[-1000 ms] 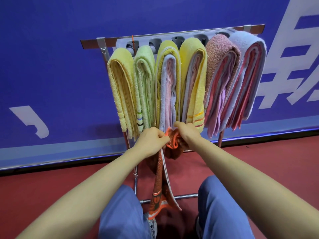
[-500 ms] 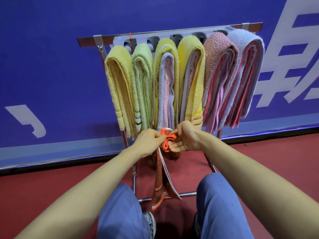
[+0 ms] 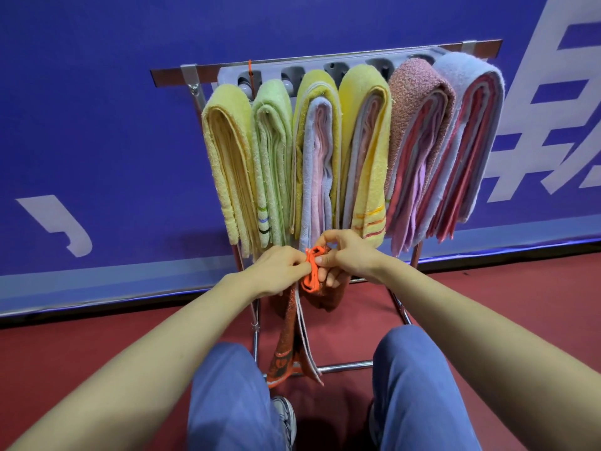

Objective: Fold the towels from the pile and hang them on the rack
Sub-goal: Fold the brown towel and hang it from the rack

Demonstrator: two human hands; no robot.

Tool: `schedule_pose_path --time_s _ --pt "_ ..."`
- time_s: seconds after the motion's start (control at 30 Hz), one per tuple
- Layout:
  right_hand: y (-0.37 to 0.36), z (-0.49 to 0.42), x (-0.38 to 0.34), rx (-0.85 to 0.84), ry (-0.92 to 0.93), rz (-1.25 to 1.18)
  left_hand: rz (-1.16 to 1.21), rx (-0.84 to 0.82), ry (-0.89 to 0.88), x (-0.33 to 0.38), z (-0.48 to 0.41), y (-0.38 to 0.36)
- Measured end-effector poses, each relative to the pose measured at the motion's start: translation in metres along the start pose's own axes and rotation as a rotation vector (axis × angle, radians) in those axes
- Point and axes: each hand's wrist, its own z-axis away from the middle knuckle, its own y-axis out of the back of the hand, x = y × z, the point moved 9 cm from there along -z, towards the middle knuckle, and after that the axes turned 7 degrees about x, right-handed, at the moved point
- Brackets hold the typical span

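An orange-brown towel hangs between my knees in front of the rack. My left hand and my right hand both pinch its bunched orange top edge, fingertips almost touching. Its lower end dangles near the rack's bottom bar. Several folded towels hang side by side on the rack: a yellow one at the left, a pale green one, a mustard one over lilac and pink layers, a bright yellow one, a dusty pink one and a light blue one at the right.
The metal rack stands against a blue wall banner with white characters. Its legs and lower crossbar sit on red floor. My knees in blue trousers are on either side of the hanging towel.
My hands have risen slightly and gathered the towel's orange edge more tightly between the fingertips. The view has shifted a little, so the rack sits further right.
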Motion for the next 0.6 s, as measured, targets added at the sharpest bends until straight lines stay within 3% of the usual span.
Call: schedule_pose_path --time_s 0.17,0.33,0.43,0.6 --pt "-0.005 0.002 -0.012 -0.064 0.085 0.054 -0.056 -0.025 -0.066 0.001 -0.003 0.005" --pt "-0.001 0.002 -0.019 0.034 0.097 -0.026 0.002 -0.009 -0.058 -0.001 -0.001 0.013" --pt "0.01 0.003 -0.016 0.071 0.056 -0.074 -0.089 0.094 -0.01 -0.007 -0.001 0.029" --pt "0.042 0.01 -0.011 0.174 0.092 -0.008 -0.217 0.11 0.049 -0.026 -0.001 0.041"
